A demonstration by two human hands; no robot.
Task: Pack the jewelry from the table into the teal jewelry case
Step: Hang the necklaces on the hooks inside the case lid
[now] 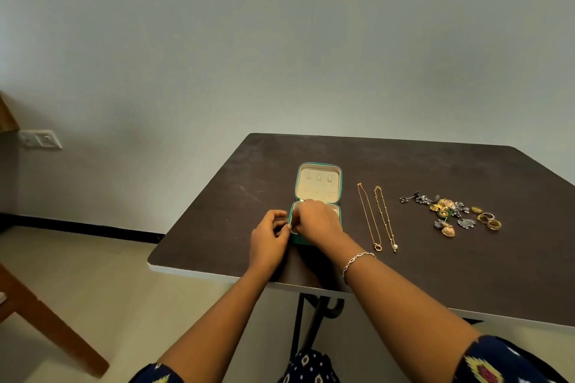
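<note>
Hands are seen close together at the teal jewelry case, which sits on the left part of the dark brown matte table. The case is a rounded square, lying open; its lid is swung back on the far side, cream lining and three small slots shown, so the opened case runs lengthwise away from the person. The left hand is curled, and its grip is closed, thumb against forefinger, on the case's left rim. The right hand, a thin silvery bracelet at its wrist, is laid over the base with fingers bent down at that same rim; whether anything is held in that grip cannot be told. Right of the case, two gold chain necklaces are stretched side by side, pendants nearest the person. Farther right, a heap of gold and dark silver earrings is spread, with gold rings just beside it.
</note>
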